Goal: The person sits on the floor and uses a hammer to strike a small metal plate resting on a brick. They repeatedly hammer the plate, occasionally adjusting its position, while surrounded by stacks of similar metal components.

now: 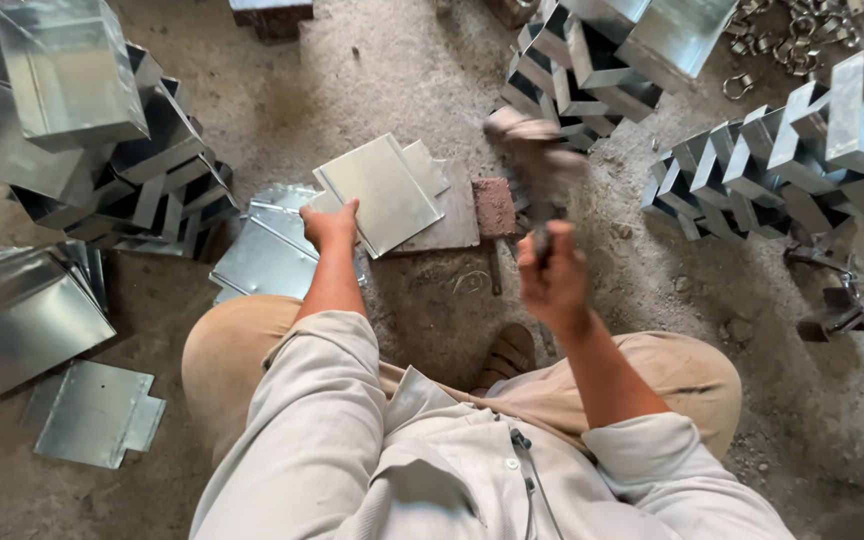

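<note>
Fingers of right hand grip mallet, head pointing away.

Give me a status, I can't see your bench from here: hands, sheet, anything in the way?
Left hand pressing flat sheet. Right hand gripping raised mallet, blurred. Nothing lies on the sheet.

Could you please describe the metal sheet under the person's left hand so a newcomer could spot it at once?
Start at the dusty floor before the seated person. The left hand presses on the flat grey sheet lying over a dark slab. Unlike the folded boxes around, it is flat.
</note>
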